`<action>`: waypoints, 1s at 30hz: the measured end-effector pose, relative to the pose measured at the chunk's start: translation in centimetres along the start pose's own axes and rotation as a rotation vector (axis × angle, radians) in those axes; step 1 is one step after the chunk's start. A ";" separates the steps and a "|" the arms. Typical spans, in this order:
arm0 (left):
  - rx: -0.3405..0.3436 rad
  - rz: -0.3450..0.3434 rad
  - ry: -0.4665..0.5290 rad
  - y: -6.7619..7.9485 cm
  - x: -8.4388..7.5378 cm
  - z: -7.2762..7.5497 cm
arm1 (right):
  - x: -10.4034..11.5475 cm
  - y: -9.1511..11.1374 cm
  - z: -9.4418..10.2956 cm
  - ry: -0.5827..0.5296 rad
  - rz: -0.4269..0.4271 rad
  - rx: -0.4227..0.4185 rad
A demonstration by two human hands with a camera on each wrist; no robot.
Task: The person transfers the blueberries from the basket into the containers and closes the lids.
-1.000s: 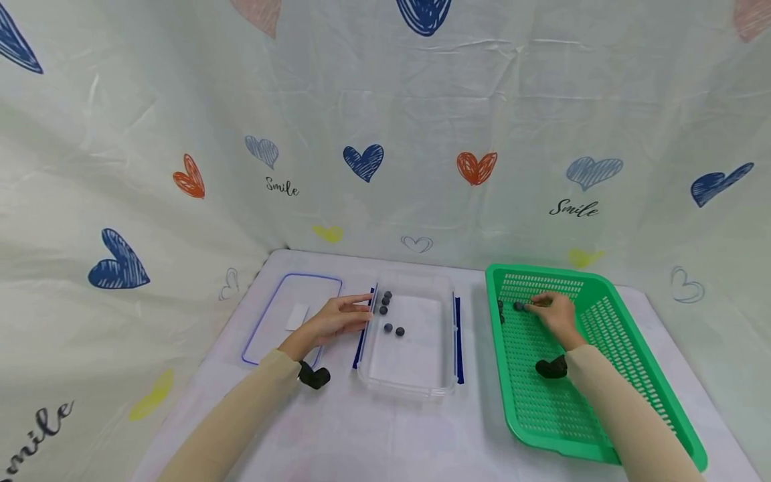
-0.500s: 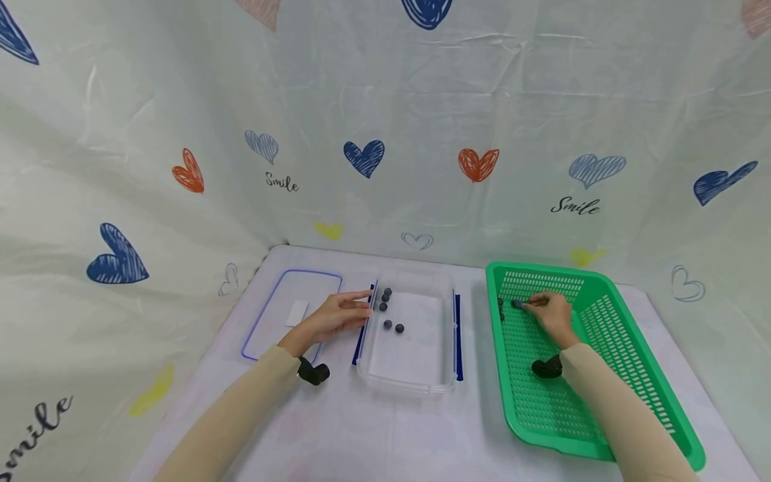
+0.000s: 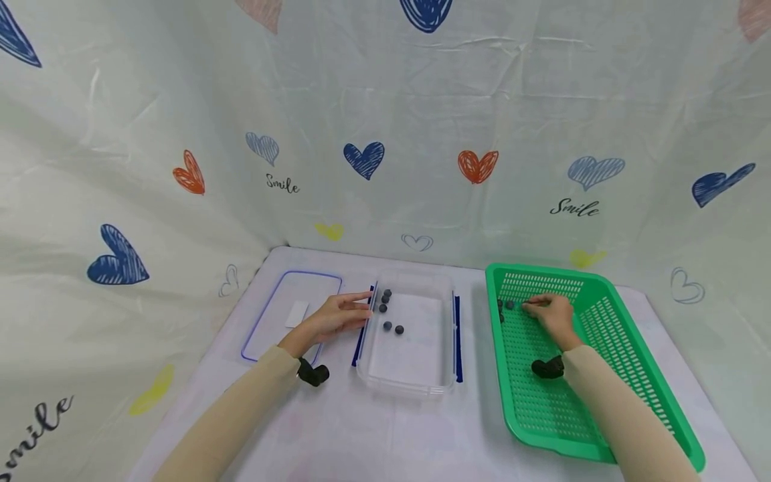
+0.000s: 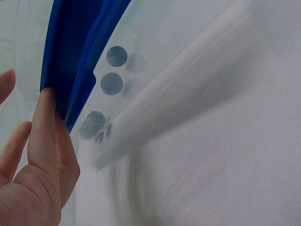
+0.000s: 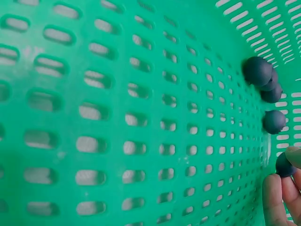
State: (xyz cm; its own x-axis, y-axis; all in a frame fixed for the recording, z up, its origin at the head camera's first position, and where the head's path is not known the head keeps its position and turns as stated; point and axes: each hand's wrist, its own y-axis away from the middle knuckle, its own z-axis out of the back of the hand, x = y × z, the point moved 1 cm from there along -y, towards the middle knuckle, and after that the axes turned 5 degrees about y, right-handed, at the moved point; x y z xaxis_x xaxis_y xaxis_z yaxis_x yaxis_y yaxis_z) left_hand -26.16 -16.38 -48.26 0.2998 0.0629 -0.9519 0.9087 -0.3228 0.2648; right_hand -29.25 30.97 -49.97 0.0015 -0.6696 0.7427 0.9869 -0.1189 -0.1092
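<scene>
In the green basket [image 3: 523, 408], my right hand [image 3: 555, 317] pinches a blueberry [image 5: 285, 165] between thumb and fingers. Several more blueberries lie near the basket's left wall, one of them a loose blueberry [image 3: 509, 304] just left of my fingertips. My left hand [image 3: 332, 317] is at the left side of the clear plastic box [image 3: 405, 387], its fingertips touching the blue side latch [image 4: 63, 56]. Several blueberries [image 3: 387, 326] sit inside the box toward its left side. In the left wrist view, some show through the clear wall.
A clear lid with a blue rim [image 3: 269, 306] lies on the white-covered table [image 3: 385, 435], partly behind my left hand. Another blue latch [image 3: 459, 341] hangs folded out on the box's right side. A patterned curtain [image 3: 421, 214] stands behind the table.
The loose blueberry near my right fingertips has shifted slightly left, leaving a gap between it and my fingers. My left hand stays at the box's side.
</scene>
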 end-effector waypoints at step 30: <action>-0.004 0.002 -0.019 0.1 0.0 -0.2 | 3.5 1.6 2.1 -0.033 0.019 0.111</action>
State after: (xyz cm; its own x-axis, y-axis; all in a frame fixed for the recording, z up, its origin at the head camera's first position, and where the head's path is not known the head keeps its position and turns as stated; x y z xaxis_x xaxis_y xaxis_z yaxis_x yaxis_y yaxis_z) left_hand -26.07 -16.25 -48.21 0.2965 0.0442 -0.9540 0.9091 -0.3191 0.2677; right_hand -27.32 30.03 -46.16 0.0242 -0.6466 0.7625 0.9984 -0.0233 -0.0515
